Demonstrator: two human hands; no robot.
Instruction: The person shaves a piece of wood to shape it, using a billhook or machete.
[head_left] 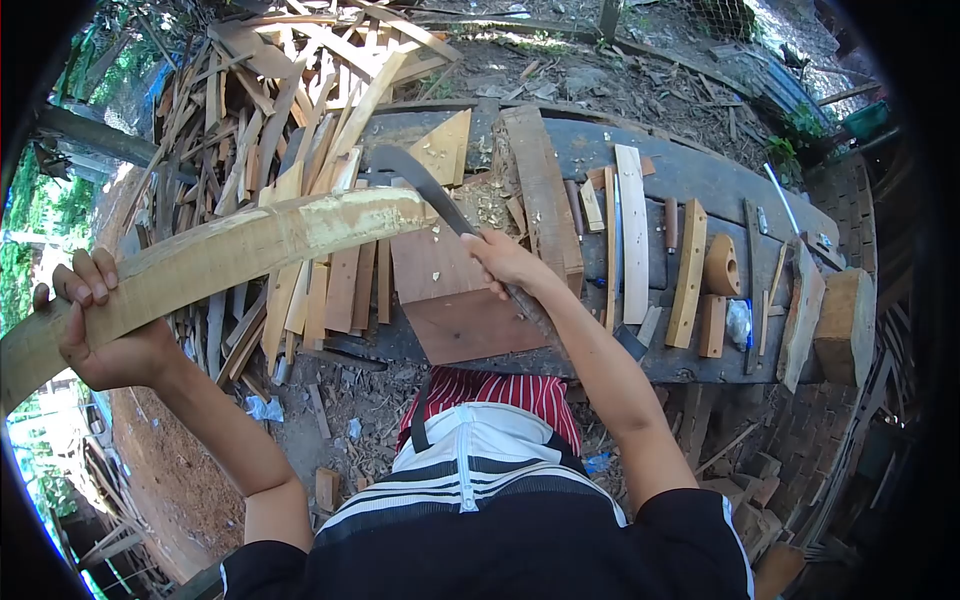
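Observation:
My left hand is wrapped round a long, curved piece of timber, which rises to the left and runs across to the middle of the view. Pale, freshly cut patches show along its upper face at the far end. In my right hand is a machete with a dark, hooked blade, its fingers closed on the handle. The blade overlaps the timber's right end in this view. Under that end lies a brown board with wood chips scattered about it.
A dark workbench stretches to the right, bearing a thick wooden block, a pale slat, a drilled strip and a wooden plane-like piece. Offcuts are heaped at the left. A squared log end stands at the right.

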